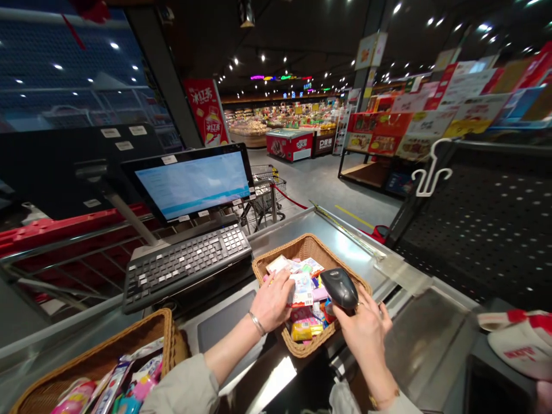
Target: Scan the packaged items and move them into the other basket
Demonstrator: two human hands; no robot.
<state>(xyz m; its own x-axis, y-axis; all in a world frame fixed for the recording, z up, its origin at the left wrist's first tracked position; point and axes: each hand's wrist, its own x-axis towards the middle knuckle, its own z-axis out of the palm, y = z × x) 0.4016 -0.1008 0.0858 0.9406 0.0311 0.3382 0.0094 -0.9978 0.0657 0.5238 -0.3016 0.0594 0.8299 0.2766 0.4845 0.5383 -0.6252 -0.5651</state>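
My right hand (pixel 364 328) is wrapped round a black handheld barcode scanner (pixel 340 287), its head over the right side of a wicker basket (pixel 302 349). My left hand (pixel 272 299) reaches into the same basket from the left, with thumb and fingers closed at the edge of a small white packet (pixel 302 289) that has a printed barcode. Under and around the packet lie several small colourful wrapped goods, among them a yellow packet (pixel 305 330). Part of these goods is hidden by my hands and the scanner.
A second wicker basket (pixel 171 339) with packaged goods stands at lower left. Behind it are a keyboard (pixel 190 261) and a lit monitor (pixel 196 181). The metal counter (pixel 297 224) runs beyond the basket. A black perforated panel (pixel 474 230) with a white hook (pixel 431 169) rises at right.
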